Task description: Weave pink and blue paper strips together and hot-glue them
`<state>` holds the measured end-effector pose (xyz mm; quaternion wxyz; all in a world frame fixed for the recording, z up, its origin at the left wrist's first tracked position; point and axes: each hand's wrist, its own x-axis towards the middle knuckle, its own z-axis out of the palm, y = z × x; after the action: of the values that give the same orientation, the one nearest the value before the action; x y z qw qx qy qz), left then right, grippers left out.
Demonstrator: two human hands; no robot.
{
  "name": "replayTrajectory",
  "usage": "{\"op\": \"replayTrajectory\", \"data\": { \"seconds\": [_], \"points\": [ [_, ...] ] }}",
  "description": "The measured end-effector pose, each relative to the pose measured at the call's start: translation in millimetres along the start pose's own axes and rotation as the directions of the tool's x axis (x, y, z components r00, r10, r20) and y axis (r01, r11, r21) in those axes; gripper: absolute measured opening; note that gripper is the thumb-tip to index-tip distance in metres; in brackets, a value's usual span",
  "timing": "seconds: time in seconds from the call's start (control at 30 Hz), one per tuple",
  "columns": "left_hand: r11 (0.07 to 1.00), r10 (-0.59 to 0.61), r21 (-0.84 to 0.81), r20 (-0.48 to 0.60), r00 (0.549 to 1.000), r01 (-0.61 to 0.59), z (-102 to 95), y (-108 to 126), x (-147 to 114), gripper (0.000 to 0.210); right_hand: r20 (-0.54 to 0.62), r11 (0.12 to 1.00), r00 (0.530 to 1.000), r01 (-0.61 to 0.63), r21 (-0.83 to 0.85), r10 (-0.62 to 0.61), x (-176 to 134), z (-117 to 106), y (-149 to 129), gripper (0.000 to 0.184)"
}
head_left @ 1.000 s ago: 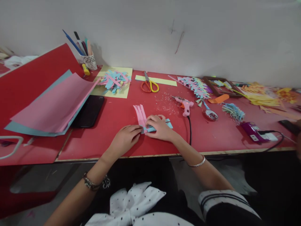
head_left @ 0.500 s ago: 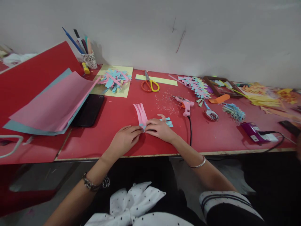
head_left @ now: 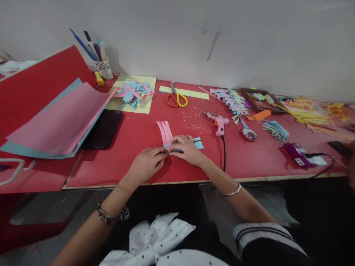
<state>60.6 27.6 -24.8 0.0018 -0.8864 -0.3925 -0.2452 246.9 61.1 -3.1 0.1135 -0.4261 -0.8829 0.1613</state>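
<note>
At the middle of the red table, pink paper strips (head_left: pixel 164 132) fan out away from me, crossed near their base by blue paper strips (head_left: pixel 198 143) that stick out to the right. My left hand (head_left: pixel 149 162) pinches the near left end of the crossed strips. Close against it, my right hand (head_left: pixel 187 150) has its fingers bent over the blue strips and the base of the pink ones, hiding most of the join. The fingertips of both hands nearly meet. A pink glue gun (head_left: pixel 219 122) lies to the right, its black cord running toward the table edge.
Scissors (head_left: pixel 176 99) and a pale yellow strip (head_left: pixel 194 94) lie behind the hands. Cut paper pieces (head_left: pixel 134 92) are heaped on a yellow sheet. A black phone (head_left: pixel 103 129) sits beside pink and blue sheets (head_left: pixel 55 118). A purple power adapter (head_left: pixel 298 155) stands far right.
My right hand's raised index finger has come down onto the strips, and the hand has shifted slightly. The left hand keeps its pinch. The view has moved a little.
</note>
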Motion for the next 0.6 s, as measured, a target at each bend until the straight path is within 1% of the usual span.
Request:
{"op": "replayTrajectory", "data": {
  "seconds": [0.17,0.23,0.33,0.47,0.6],
  "points": [
    [1.000,0.006,0.024,0.013,1.000,-0.006,-0.3,0.3,-0.3,0.026,-0.064,1.000,0.998,-0.022,-0.004,0.022,-1.8,-2.2,-0.3,0.020],
    [1.000,0.010,0.029,0.016,1.000,-0.011,-1.3,0.6,0.0,0.026,-0.057,0.999,0.998,0.002,-0.032,-0.004,-2.7,-2.1,0.8,0.024],
    [0.999,0.020,0.025,0.026,0.999,-0.021,-2.4,1.2,0.8,0.026,-0.015,0.996,1.000,0.026,-0.085,-0.027,-3.0,-0.2,2.1,0.027],
    [0.999,0.012,0.045,0.080,0.997,-0.015,-3.2,1.5,2.5,0.025,-0.014,0.993,1.000,0.008,-0.118,-0.009,-1.4,3.3,1.2,0.029],
    [0.995,0.046,0.077,0.184,0.982,-0.061,-5.6,2.0,5.6,0.029,-0.027,0.995,1.000,-0.008,-0.104,0.005,-0.5,2.6,0.1,0.029]
  ]
}}
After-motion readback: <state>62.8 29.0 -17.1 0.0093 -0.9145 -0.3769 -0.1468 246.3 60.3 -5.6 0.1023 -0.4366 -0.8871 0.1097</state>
